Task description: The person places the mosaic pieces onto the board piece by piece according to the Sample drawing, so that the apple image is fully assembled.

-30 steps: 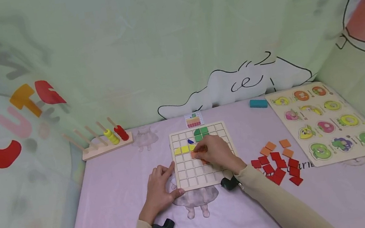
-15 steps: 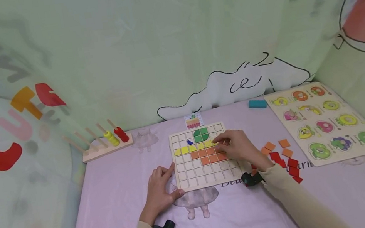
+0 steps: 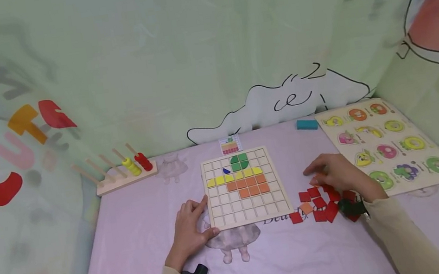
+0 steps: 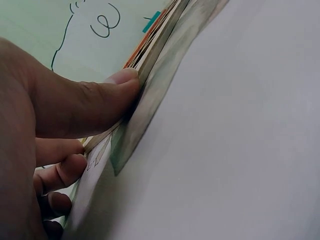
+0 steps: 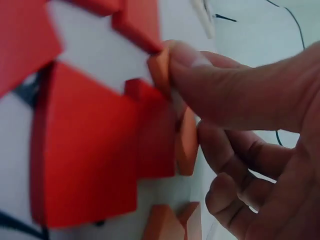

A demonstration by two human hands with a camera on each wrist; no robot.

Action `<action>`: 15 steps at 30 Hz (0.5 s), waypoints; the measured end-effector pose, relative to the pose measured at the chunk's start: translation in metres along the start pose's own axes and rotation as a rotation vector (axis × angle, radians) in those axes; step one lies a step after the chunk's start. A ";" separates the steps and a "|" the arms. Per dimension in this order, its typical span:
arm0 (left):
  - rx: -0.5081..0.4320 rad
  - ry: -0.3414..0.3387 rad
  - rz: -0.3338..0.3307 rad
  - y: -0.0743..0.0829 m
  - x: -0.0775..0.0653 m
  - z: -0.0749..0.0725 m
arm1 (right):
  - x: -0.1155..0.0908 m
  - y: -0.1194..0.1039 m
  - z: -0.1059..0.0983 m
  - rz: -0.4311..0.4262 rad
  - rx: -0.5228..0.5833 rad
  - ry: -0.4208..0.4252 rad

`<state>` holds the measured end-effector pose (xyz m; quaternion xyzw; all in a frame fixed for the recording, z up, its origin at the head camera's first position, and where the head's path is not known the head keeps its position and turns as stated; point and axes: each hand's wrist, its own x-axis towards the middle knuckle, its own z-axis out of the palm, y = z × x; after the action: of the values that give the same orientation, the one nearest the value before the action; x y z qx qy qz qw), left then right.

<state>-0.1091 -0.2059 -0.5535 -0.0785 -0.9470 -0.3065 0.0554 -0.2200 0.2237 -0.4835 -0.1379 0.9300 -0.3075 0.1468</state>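
In the head view a square wooden grid board (image 3: 224,209) lies flat. Green pieces (image 3: 240,161), a small blue piece (image 3: 226,170), a row of yellow pieces (image 3: 239,176) and two rows of orange tiles (image 3: 251,186) sit in its cells. My left hand (image 3: 189,225) rests at the lower left, its index finger touching the left edge and its thumb the near corner. To the right, my right hand (image 3: 336,173) is over loose red tiles (image 3: 318,202). In the right wrist view its thumb touches a loose orange tile (image 5: 160,71); the index fingertip is hidden.
Behind the board lies a small pattern card (image 3: 230,145). A bead-and-peg stand (image 3: 126,178) is at back left. A teal block (image 3: 306,124) and a fruit puzzle board (image 3: 350,186) lie at back right. Another loose orange tile (image 3: 306,208) is among the red ones.
My right hand has gone from the board rightward to the loose tiles. The orange rows, partly covered by it before, are now in full view. My left hand keeps its place at the board.
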 end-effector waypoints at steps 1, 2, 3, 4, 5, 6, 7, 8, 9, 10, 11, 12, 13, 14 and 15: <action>-0.005 -0.002 -0.002 0.000 0.000 0.000 | 0.000 0.001 0.000 -0.001 -0.007 -0.001; -0.008 -0.002 -0.001 0.000 0.000 0.000 | 0.001 0.003 0.001 0.001 -0.013 0.003; -0.008 0.000 -0.001 0.000 0.000 0.000 | 0.001 0.004 0.001 0.004 -0.016 0.007; -0.007 0.000 0.001 0.000 0.000 0.000 | 0.002 0.004 0.001 0.009 -0.023 0.010; -0.006 0.003 0.003 0.000 0.000 0.000 | 0.002 0.005 0.001 0.013 -0.028 0.009; -0.005 0.006 0.007 0.000 -0.001 0.000 | 0.003 0.006 0.001 0.018 -0.034 0.007; -0.002 0.007 0.009 0.000 -0.001 0.000 | 0.003 0.007 0.001 0.020 -0.036 0.003; -0.001 0.008 0.013 0.000 -0.001 0.000 | 0.004 0.008 0.001 0.021 -0.038 -0.003; 0.000 0.010 0.016 0.000 -0.001 0.001 | 0.004 0.008 0.001 0.018 -0.040 -0.010; 0.001 0.011 0.019 0.000 -0.001 0.000 | 0.004 0.008 0.001 0.018 -0.042 -0.016; 0.000 0.013 0.022 0.000 -0.001 0.000 | 0.004 0.009 0.001 0.013 -0.043 -0.022; 0.001 0.015 0.023 0.000 -0.001 0.000 | 0.004 0.010 0.001 0.013 -0.041 -0.029; -0.001 0.016 0.024 0.000 -0.001 0.000 | 0.004 0.010 0.001 0.013 -0.037 -0.036; -0.007 0.017 0.025 0.000 -0.001 0.000 | 0.004 0.011 0.000 0.012 -0.036 -0.040; -0.011 0.017 0.025 0.000 -0.001 0.000 | 0.003 0.012 0.000 0.010 -0.034 -0.039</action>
<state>-0.1080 -0.2059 -0.5540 -0.0882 -0.9438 -0.3115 0.0669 -0.2252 0.2316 -0.4915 -0.1416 0.9328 -0.2880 0.1641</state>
